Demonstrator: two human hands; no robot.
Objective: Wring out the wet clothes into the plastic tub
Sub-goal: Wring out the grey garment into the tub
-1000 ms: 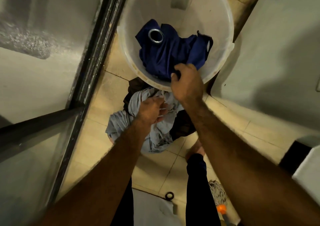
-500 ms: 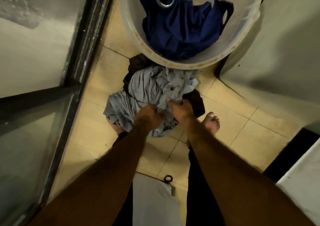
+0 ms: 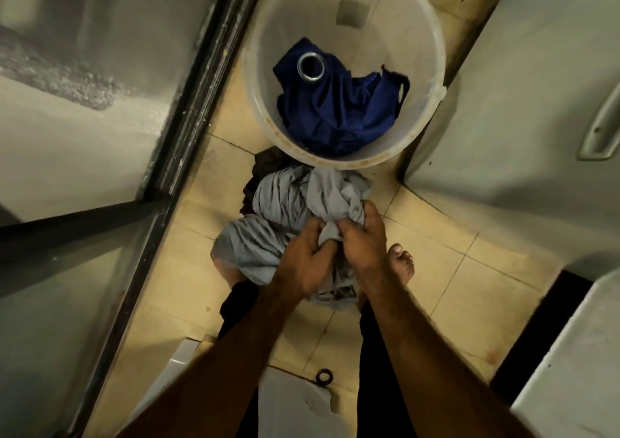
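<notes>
A pale plastic tub [image 3: 426, 28] stands on the tiled floor ahead of me. Inside it lies a dark blue cloth [image 3: 339, 112] with a metal eyelet ring [image 3: 311, 66]. Just in front of the tub a heap of grey wet cloth [image 3: 285, 203] lies on the floor over some darker clothes [image 3: 250, 189]. My left hand [image 3: 303, 263] and my right hand [image 3: 365, 246] are side by side at the near edge of the heap, both gripping a bunched fold of the grey cloth.
A dark-framed glass door [image 3: 188, 109] runs along the left. A white appliance wall [image 3: 520, 119] closes the right side. My bare foot [image 3: 401, 263] stands right of the heap. A small black ring [image 3: 324, 377] lies on the floor near a white object [image 3: 295, 400].
My right hand left the blue cloth in the tub and came down to the grey heap. Both hands now hold the grey cloth close together, and the view tilted back up to show the whole tub.
</notes>
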